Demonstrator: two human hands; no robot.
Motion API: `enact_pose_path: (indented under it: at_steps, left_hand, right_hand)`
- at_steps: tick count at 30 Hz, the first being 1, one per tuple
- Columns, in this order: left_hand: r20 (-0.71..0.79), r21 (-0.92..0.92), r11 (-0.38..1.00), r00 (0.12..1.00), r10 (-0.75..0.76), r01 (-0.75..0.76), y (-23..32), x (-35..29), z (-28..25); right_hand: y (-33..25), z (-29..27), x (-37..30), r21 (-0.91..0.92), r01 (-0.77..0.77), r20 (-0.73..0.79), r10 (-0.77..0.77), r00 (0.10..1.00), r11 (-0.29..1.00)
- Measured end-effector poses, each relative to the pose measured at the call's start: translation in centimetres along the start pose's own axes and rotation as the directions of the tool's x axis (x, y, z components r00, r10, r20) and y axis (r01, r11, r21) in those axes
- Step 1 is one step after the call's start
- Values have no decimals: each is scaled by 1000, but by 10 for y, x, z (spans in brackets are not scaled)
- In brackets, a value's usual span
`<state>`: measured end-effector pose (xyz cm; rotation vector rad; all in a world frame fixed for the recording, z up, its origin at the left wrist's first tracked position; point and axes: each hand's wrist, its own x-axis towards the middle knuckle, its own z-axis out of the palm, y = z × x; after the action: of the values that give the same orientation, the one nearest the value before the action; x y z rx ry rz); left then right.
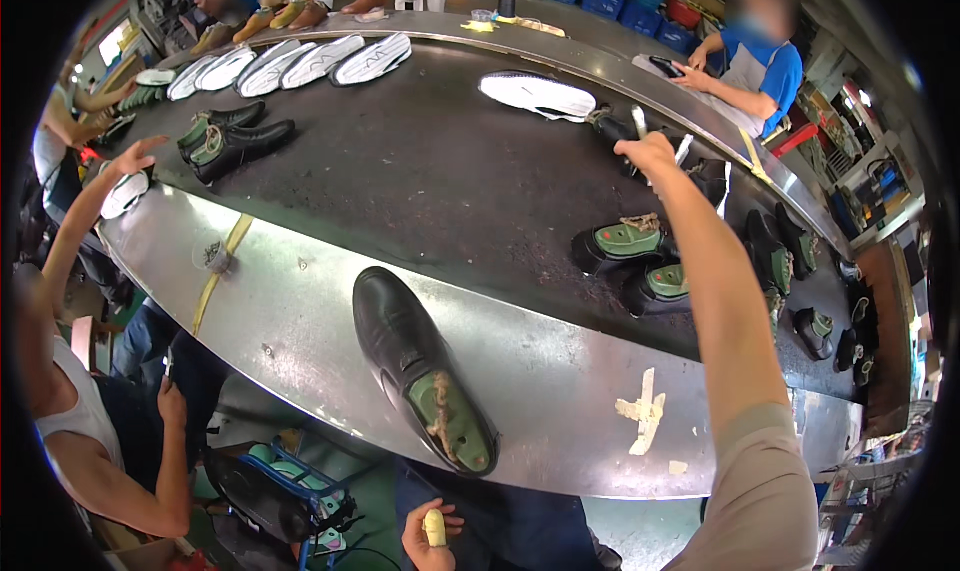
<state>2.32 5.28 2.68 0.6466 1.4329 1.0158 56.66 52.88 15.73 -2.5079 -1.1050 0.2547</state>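
My right hand (pixel 652 155) is stretched over the dark work surface, at a black shoe (pixel 618 139) with pale lacing cord. A white, narrow piece (pixel 638 121) stands up at its fingers; whether it is a finger covering or a held thing I cannot tell. The fingers' grip is mostly hidden. Low in the picture, near my lap, my left hand (pixel 420 541) is half curled with fingers apart, a yellow cover (pixel 434 527) on one digit, nothing seen held. Between my arms, a black shoe (pixel 395 321) on a green last (pixel 452 421) lies across the metal ledge (pixel 560 391).
Several black shoes on green lasts (pixel 625 239) stand at right; a pair (pixel 235 136) stands at left. White soles (pixel 270 66) line the far side, another (pixel 537 95) lies nearer the middle. Co-workers sit at left (pixel 90 401) and across (pixel 765 71). Tape (pixel 645 411) marks the ledge.
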Motion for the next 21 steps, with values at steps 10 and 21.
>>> enact_pose_path:
  at_steps: [10, 21]
  left_hand:
    - [211, -65, 997, 977, -18, 33, -24, 6, -25]
    - [538, -115, 852, 753, -379, 511, -30, -106, 15]
  right_hand:
    - [103, -197, -311, 796, 158, 165, -461, 872, 584]
    - [84, -34, -550, 499, 753, 241, -903, 355, 429]
